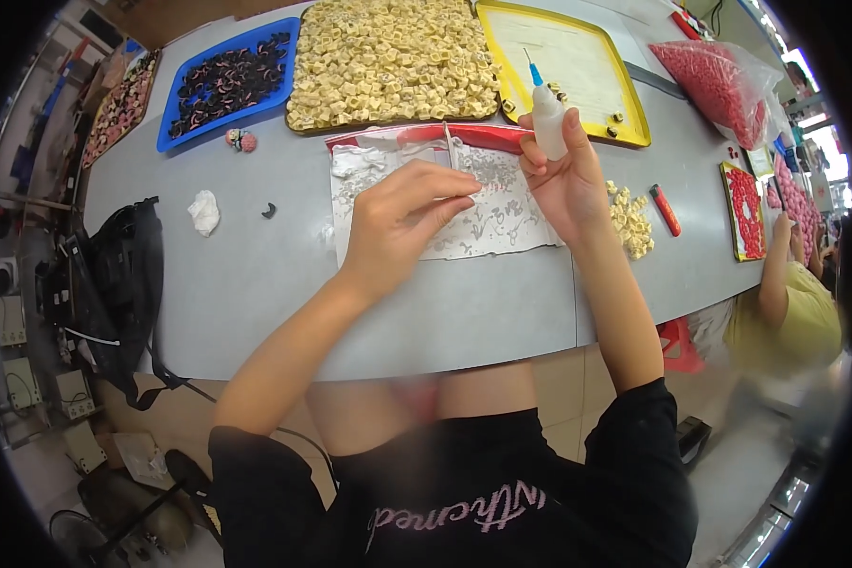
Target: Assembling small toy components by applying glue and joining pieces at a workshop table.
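My right hand is wrapped round a small white squeeze bottle, held upright with its blue collar and thin needle tip pointing up. My left hand hovers over a spotted white sheet, its thumb and fingers brought together. Whatever lies in that pinch, if anything, is too small to make out. Just behind the left fingers a thin pale rod stands out over the sheet; I cannot tell whether they touch it. A red strip runs along the sheet's far edge.
At the back are a blue tray of black pieces, a tray heaped with cream pieces and a yellow-rimmed tray. Loose cream pieces and a red tube-like tool lie right; a black bag hangs left. Another person sits right.
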{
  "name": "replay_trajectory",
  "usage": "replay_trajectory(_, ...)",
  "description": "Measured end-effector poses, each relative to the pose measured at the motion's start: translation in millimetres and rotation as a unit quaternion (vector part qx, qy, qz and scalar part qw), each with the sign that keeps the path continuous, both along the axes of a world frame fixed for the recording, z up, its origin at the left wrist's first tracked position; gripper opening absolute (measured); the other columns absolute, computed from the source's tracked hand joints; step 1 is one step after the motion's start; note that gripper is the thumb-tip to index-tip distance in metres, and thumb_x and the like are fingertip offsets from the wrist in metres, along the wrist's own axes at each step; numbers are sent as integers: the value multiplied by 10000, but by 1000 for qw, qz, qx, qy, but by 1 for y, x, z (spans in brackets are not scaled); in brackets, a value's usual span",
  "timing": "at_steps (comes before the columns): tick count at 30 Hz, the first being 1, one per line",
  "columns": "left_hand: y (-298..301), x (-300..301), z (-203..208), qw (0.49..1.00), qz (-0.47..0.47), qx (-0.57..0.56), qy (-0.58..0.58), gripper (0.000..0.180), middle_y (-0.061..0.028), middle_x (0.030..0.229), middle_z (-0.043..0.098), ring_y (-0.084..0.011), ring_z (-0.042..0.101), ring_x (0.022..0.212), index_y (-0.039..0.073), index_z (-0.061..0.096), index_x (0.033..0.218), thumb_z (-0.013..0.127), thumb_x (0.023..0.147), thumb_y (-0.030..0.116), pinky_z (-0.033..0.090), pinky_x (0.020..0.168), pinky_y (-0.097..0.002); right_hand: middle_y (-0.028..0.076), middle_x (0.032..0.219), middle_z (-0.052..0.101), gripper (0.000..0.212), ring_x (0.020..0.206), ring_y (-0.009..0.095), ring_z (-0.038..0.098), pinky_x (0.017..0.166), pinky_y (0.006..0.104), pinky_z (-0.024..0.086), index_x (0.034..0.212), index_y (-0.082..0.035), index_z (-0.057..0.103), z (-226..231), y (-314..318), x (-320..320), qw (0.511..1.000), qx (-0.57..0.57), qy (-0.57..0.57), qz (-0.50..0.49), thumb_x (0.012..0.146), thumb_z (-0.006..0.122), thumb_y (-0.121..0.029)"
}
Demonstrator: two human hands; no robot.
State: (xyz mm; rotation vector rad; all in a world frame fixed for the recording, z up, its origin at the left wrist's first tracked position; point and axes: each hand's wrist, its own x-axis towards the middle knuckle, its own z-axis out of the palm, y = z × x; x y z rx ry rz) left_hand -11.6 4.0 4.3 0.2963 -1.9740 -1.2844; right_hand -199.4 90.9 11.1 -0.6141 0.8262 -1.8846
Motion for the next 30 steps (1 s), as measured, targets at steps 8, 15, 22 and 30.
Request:
replay_trajectory(8, -2, -1, -5, 999, -4, 23, 39, 180, -74, 927, 638, -159, 611, 818, 35, 684, 959, 646, 793, -23, 512, 689, -260, 60, 981, 564, 483, 679, 83, 428, 624, 213, 380, 1143, 15, 509, 1, 0, -1, 999, -13, -29, -11, 864, 639, -357)
replay_trajectory(15, 0, -1, -2, 998, 4, 59, 31, 243, -75, 931, 649, -143, 639, 816, 37, 675, 996, 695, 756, 2, 553, 710, -256, 38, 956, 531, 583, 647, 58, 367, 621, 208, 365, 1188, 113, 458, 3, 1, -4, 994, -36, -101, -2, 801, 731, -227)
replay_trajectory(22, 1, 0, -3, 999, 37, 16, 24, 280, -60, 896, 665, -129, 645, 796, 45, 675, 980, 747, 710, 25, 558, 677, -243, 106, 981, 608, 372, 620, 62, 383, 611, 187, 367, 1050, -16, 526, 5, 1, 4, 999, -32, -38, -14, 892, 610, -341)
replay_trajectory(30, 0, 1, -1, 993, 106, -47, 19, 339, -25, 863, 686, -121, 581, 707, 90, 679, 968, 805, 653, 100, 469, 546, -225, 157, 938, 653, 290, 571, 78, 469, 553, 204, 406, 1013, -89, 507, 7, 1, 20, 992, 42, 112, -46, 954, 487, -373)
